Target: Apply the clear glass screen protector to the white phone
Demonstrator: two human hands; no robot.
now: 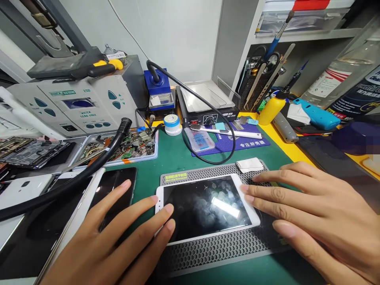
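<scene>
A white-framed smartphone [190,209] lies screen up on a grey honeycomb anti-slip pad [208,251]. Its dark glass shows smudges, a small crack-like mark near the top and a bright light reflection. My left hand [118,233] has its fingers spread, with fingertips resting on the phone's left end. At the opposite end, fingertips of my right hand [314,213] touch the white frame, the fingers stretched out and apart. Neither hand grips the phone. A folded white cloth [249,164] sits on the pad's far right corner, close to my right fingers.
Several phones [26,237] lie at left under a black hose [89,180]. Behind stand a hot-air station [80,105], a tray of circuit boards [142,150], a round tub [172,126], a toothbrush [237,132] and a heating plate [208,99]. A yellow bottle [271,110] is at right.
</scene>
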